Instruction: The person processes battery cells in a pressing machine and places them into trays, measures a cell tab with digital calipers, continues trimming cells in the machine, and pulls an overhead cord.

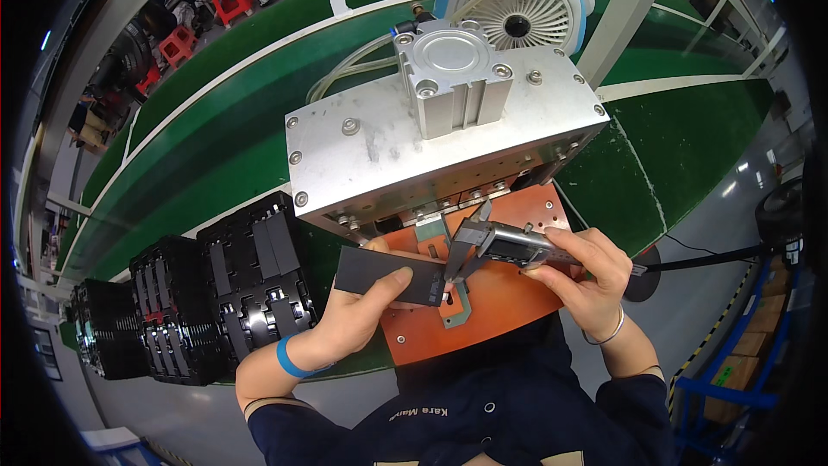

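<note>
My left hand (366,298) grips a flat black rectangular plate (379,276), its thumb pressed on the top face. In my right hand (591,276) is a digital caliper (509,244), pinched between thumb and fingers. The caliper's jaws (461,250) are at the right end of the plate; whether they touch it I cannot tell. Both hands are above an orange base board (509,293) with a greenish fixture piece (457,306) on it. Behind stands a silver metal press (371,155) with a square air cylinder (457,78) on top.
Stacks of black trays (259,276) holding parts stand to the left on the green table (207,155). A white fan (517,17) is behind the press. A metal frame post (625,17) rises at the back right. Boxes on a blue rack (733,380) are at the far right.
</note>
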`<move>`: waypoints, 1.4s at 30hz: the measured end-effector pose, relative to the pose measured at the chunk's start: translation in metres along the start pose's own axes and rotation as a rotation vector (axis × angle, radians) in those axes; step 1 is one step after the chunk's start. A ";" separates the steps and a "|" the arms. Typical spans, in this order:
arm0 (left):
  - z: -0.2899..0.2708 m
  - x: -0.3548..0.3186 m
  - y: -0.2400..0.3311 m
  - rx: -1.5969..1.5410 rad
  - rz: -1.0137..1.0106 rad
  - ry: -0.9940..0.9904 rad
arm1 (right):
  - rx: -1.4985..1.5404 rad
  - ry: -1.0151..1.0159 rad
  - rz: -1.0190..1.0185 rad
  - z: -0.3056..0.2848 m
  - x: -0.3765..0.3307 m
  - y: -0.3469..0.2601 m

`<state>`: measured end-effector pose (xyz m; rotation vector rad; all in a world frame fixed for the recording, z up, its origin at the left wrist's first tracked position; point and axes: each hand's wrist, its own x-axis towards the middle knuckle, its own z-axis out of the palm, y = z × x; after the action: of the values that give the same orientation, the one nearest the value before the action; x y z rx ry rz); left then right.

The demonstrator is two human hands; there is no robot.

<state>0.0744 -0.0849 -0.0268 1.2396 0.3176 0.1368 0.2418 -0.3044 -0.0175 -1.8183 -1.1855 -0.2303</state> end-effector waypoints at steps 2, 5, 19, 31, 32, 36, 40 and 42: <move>0.002 0.001 0.002 -0.021 -0.019 0.015 | 0.008 0.002 0.010 0.000 0.000 0.000; 0.003 -0.001 0.001 -0.060 -0.055 0.045 | 0.011 -0.002 0.013 -0.001 -0.001 -0.001; 0.001 -0.002 0.001 -0.155 -0.073 0.059 | 0.019 -0.023 -0.039 0.000 -0.001 -0.005; 0.001 -0.001 0.002 -0.175 -0.091 0.074 | -0.004 -0.013 -0.068 0.001 0.000 -0.004; 0.001 -0.001 0.002 -0.174 -0.094 0.073 | -0.004 -0.013 -0.068 0.001 0.000 -0.004; 0.001 -0.001 0.002 -0.162 -0.097 0.070 | -0.003 0.003 -0.103 0.001 0.000 -0.003; 0.002 -0.001 0.003 -0.135 -0.080 0.062 | 0.007 0.016 -0.097 0.002 -0.001 -0.001; 0.002 -0.001 0.003 -0.144 -0.079 0.039 | -0.003 0.028 -0.082 0.001 0.000 0.000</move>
<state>0.0741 -0.0864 -0.0230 1.0818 0.3839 0.1136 0.2418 -0.3035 -0.0183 -1.7651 -1.2420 -0.3038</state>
